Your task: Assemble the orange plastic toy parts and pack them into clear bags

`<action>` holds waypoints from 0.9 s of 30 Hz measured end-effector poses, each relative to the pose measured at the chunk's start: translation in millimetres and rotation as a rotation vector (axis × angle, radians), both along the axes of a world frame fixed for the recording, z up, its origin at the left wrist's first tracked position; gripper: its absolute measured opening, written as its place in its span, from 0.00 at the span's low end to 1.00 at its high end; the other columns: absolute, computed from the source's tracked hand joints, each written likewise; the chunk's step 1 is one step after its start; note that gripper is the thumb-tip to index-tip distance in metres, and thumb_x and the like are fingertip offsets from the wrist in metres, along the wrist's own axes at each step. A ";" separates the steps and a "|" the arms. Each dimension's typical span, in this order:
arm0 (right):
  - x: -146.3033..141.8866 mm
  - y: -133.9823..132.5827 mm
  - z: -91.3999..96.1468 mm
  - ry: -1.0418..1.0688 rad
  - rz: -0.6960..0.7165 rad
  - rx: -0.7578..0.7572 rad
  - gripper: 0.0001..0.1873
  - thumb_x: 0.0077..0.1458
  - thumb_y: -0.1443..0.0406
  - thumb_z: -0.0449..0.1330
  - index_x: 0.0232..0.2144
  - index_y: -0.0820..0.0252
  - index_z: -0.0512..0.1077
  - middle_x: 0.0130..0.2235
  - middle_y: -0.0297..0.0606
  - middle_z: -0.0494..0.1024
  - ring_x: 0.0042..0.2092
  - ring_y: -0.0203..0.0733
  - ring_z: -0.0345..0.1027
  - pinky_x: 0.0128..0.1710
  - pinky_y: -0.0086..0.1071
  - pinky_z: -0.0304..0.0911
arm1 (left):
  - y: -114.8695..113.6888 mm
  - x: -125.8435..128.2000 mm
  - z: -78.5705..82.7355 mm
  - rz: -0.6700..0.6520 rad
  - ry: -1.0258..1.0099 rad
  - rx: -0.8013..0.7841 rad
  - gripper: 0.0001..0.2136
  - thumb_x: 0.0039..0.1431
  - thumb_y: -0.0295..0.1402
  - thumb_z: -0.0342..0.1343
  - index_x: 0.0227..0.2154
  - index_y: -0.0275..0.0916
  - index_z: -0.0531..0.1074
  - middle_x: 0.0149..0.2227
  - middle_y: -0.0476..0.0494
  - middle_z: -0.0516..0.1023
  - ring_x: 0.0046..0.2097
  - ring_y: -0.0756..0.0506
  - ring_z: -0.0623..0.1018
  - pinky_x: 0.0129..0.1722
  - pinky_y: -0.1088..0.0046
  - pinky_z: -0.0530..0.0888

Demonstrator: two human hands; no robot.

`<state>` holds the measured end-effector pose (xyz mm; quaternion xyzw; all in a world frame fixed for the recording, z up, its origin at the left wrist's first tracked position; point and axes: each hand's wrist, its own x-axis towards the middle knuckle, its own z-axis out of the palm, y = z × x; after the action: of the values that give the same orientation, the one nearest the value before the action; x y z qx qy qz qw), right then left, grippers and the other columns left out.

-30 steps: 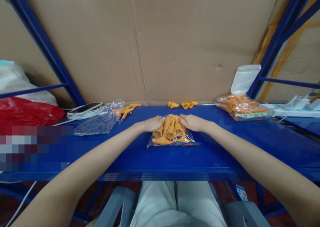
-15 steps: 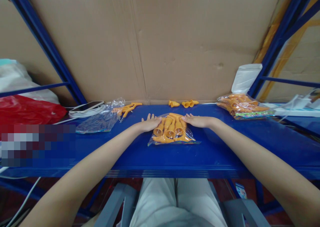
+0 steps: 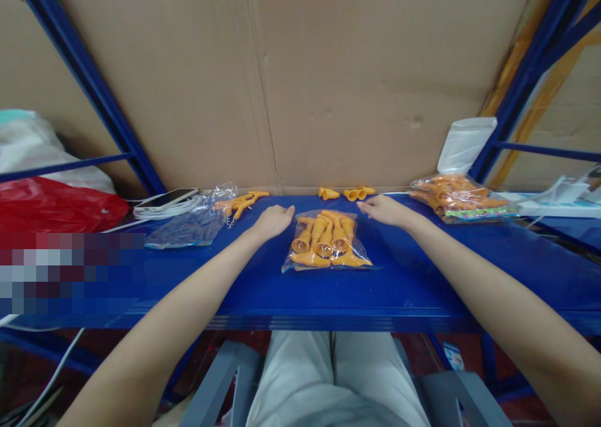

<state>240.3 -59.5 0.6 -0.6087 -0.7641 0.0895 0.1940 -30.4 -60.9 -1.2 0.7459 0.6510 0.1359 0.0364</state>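
A clear plastic bag (image 3: 361,252) lies flat on the blue tabletop in front of me. Inside it are orange plastic parts (image 3: 323,236), some cone-shaped with flared round ends, others curved. My left hand (image 3: 276,221) is just off the bag's far left corner, fingers curled in and thumb tip up. Beyond the far right corner is my right hand (image 3: 384,210), its fingers drawn together in a loose pinch. A gap shows between each hand and the bag, and nothing shows in either hand.
Left on the blue table (image 3: 291,295) lie orange forked pieces with metal spirals (image 3: 241,203), a clear bag (image 3: 181,230), and a phone (image 3: 173,196) on a white cable. Loose orange cones (image 3: 359,193) lie by the cardboard wall (image 3: 328,89). Another filled bag (image 3: 457,196) lies right, beside a power strip (image 3: 539,206).
Both hands have come off the bag and moved outward to its sides. Their fingers, flat and spread on the bag before, are now curled. The bag lies in about the same place.
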 end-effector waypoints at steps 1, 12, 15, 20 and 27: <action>-1.1 0.3 0.1 0.011 -0.022 -0.022 0.24 0.59 0.54 0.45 0.27 0.65 0.73 0.32 0.47 0.78 0.34 0.46 0.73 0.37 0.37 0.67 | -0.2 -1.2 2.3 0.000 -0.032 0.015 0.25 0.60 0.40 0.35 0.37 0.29 0.75 0.42 0.30 0.76 0.48 0.37 0.73 0.46 0.66 0.67; -10.5 -11.8 0.4 0.409 -0.181 -0.477 0.19 0.58 0.56 0.48 0.25 0.65 0.67 0.16 0.37 0.69 0.12 0.31 0.56 0.11 0.26 0.51 | 5.4 -6.1 -6.7 -0.163 -0.234 0.154 0.13 0.54 0.33 0.47 0.34 0.36 0.76 0.38 0.40 0.78 0.44 0.41 0.75 0.44 0.71 0.68; -12.6 -9.8 -3.3 0.591 -0.166 -0.597 0.21 0.58 0.53 0.47 0.24 0.64 0.65 0.14 0.34 0.66 0.11 0.28 0.52 0.09 0.23 0.45 | 5.0 -4.1 -3.5 -0.011 -0.345 -0.024 0.15 0.55 0.38 0.47 0.29 0.34 0.75 0.26 0.39 0.77 0.27 0.44 0.75 0.29 0.72 0.69; -19.4 -5.2 -9.4 0.841 -0.087 -0.727 0.17 0.59 0.61 0.49 0.21 0.63 0.61 0.14 0.27 0.60 0.11 0.22 0.41 0.09 0.20 0.35 | 9.5 3.7 -1.2 0.093 -0.691 -0.423 0.14 0.56 0.39 0.50 0.23 0.33 0.69 0.15 0.48 0.67 0.13 0.55 0.59 0.13 0.80 0.53; -29.9 -9.1 -9.2 1.076 -0.092 -0.566 0.12 0.55 0.74 0.52 0.21 0.62 0.58 0.14 0.25 0.60 0.13 0.23 0.50 0.12 0.17 0.46 | 15.1 9.1 -7.0 0.006 -1.100 -0.454 0.08 0.53 0.23 0.52 0.20 0.34 0.64 0.17 0.50 0.69 0.18 0.55 0.68 0.17 0.83 0.62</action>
<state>210.4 -68.6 -8.6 -0.5385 -0.4782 0.5757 0.3872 -21.4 -45.9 -8.2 0.5379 0.5513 0.3598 0.5266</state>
